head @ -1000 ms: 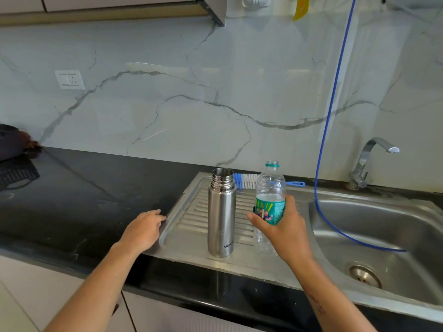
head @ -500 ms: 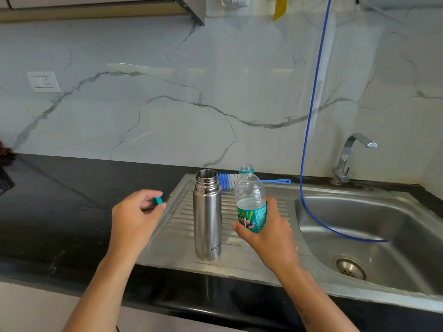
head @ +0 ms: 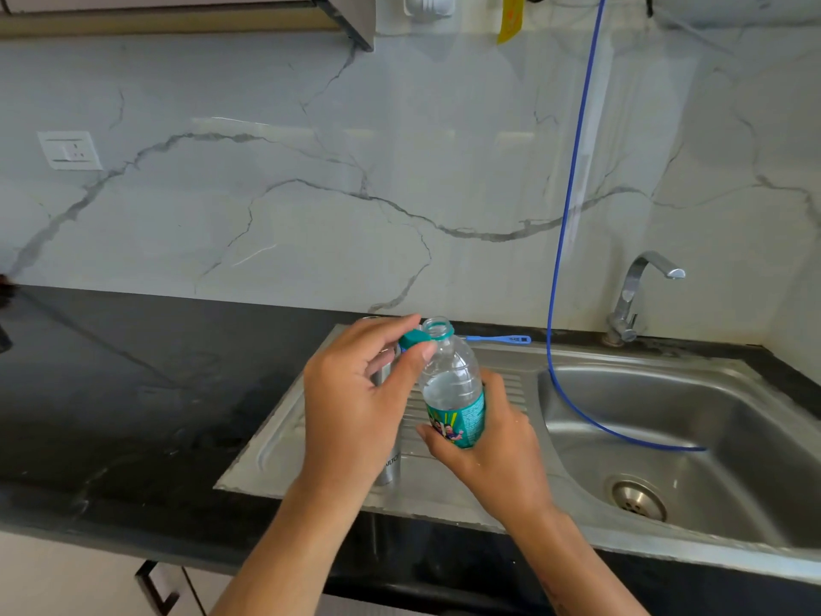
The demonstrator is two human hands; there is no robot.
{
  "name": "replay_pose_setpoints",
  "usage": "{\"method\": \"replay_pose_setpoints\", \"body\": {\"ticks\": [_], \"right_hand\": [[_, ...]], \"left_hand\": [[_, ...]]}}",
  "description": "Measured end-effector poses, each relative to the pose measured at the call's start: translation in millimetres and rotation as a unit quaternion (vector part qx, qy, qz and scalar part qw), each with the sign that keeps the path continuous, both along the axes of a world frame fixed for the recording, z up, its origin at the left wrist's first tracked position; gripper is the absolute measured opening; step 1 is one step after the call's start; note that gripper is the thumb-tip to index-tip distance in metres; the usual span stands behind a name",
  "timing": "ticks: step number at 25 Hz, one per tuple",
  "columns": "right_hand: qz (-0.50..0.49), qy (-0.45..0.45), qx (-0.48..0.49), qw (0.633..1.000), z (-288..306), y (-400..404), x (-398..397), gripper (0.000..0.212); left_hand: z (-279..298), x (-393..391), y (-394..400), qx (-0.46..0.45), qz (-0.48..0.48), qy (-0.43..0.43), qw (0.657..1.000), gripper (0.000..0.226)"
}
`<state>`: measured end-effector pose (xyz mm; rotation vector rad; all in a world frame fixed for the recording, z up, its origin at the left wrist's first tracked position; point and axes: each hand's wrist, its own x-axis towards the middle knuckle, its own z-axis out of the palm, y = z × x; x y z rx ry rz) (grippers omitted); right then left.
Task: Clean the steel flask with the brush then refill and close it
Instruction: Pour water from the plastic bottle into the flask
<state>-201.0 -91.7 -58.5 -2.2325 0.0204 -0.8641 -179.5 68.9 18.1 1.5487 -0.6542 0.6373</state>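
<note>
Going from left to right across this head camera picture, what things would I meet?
Wall socket → left hand pinching the teal cap → water bottle held by the right hand → blue hose → tap. The steel flask sits mostly hidden behind the left hand, so I leave it out.

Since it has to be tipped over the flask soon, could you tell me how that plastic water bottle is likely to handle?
The water bottle, gripped by the right hand, looks thin-walled, so it probably dents under a squeeze. It seems under half full, so likely light. Its mouth is open, the left hand pinching the cap, so a hard squeeze or tilt may spill.
</note>
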Motion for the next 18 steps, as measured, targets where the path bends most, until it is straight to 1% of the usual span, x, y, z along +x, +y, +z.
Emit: {"method": "replay_pose_setpoints", "body": {"ticks": [3,8,12,16,18], "right_hand": [[0.004,-0.007,-0.011,1.000,0,-1,-1,0.065],[-0.003,-0.014,-0.043,0.999,-2,0,-1,0.069],[-0.009,-0.027,-0.089,0.996,-3,-1,-2,0.067],[-0.014,-0.037,-0.107,0.993,-3,-5,-3,0.066],[-0.012,-0.037,-0.102,0.994,-3,-7,-2,0.066]], "left_hand": [[2,-2,-4,-0.054,-0.011,0.019,0.998,0.029],[4,-1,-6,-0.060,-0.019,0.047,0.997,0.025],[7,2,0,0.000,0.011,0.059,0.998,0.029],[12,3,4,0.052,0.041,0.077,0.995,0.026],[16,3,7,0.078,0.018,0.078,0.994,0.025]]}}
